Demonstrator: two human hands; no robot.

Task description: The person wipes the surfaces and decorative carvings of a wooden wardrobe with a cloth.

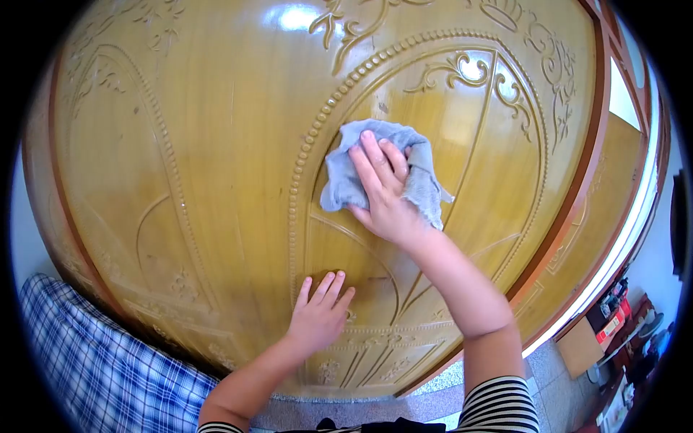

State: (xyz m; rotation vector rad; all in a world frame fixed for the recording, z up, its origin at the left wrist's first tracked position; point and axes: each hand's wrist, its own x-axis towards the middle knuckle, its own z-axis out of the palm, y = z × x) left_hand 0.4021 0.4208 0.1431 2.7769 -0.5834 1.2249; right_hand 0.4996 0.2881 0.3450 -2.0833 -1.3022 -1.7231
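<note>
A crumpled grey-blue cloth (419,155) lies against the carved yellow-brown wooden door (231,173), inside its beaded oval border. My right hand (382,177) presses on the cloth, fingers over its front, with loose folds hanging out beyond the wrist side. Lower and to the left, my left hand (321,314) rests on the door panel with its fingers stretched out and nothing in it. Whatever lies under my right palm is hidden.
A blue and white plaid fabric (108,361) covers something at the lower left, close to the door. Along the right runs a reddish-brown door frame (563,231). Beyond it, a speckled floor (552,372) leads to a cardboard-coloured box (579,348) and assorted items.
</note>
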